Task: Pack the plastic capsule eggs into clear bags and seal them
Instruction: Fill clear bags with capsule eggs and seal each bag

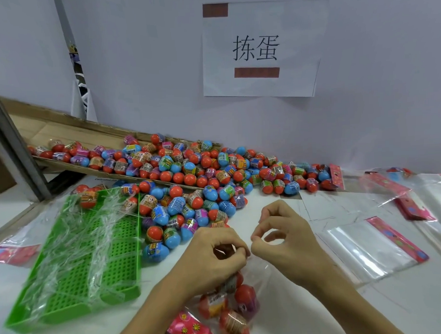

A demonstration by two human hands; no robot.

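A clear bag [255, 273] with a pink patterned header lies at the near edge, holding several red capsule eggs [245, 294]. My left hand [215, 257] pinches the bag's open top. My right hand [284, 237] is just to the right of it, thumb and forefinger pinched together at the same top edge. A big pile of red and blue capsule eggs [189, 173] spreads across the table behind my hands.
A green perforated tray [75, 267] full of thin clear strips sits at the left. Empty clear bags with pink headers [377, 246] lie at the right. A cardboard flap [70, 132] leans along the back wall under a paper sign [258, 50].
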